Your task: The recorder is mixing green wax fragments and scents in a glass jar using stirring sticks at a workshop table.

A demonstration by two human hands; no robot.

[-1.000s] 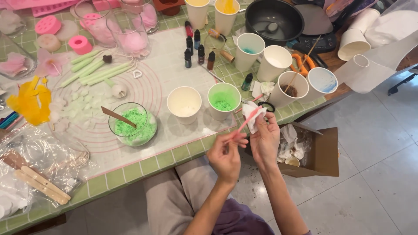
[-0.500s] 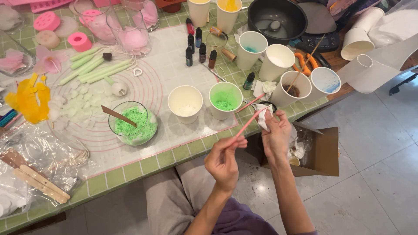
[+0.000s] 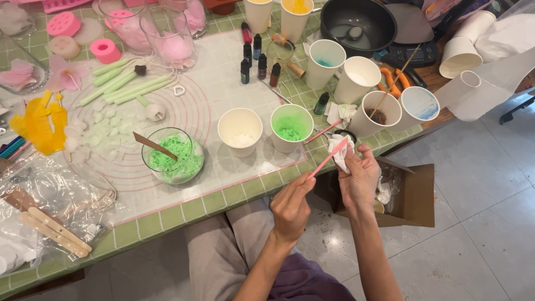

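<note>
Left hand (image 3: 291,207) pinches pink stick (image 3: 329,158); right hand (image 3: 359,181) grips tissue (image 3: 339,149) around its tip, off the table (image 3: 167,220) edge (over the box (image 3: 415,192)). Hard wiping might snap the stick or smear dye onto fingers.

A pink stick (image 3: 329,158) meets a white tissue (image 3: 337,151). The table (image 3: 212,202) has green tiles. 1 glass bowl (image 3: 173,156) holds green flakes; a white cup (image 3: 291,127) holds green too.
</note>
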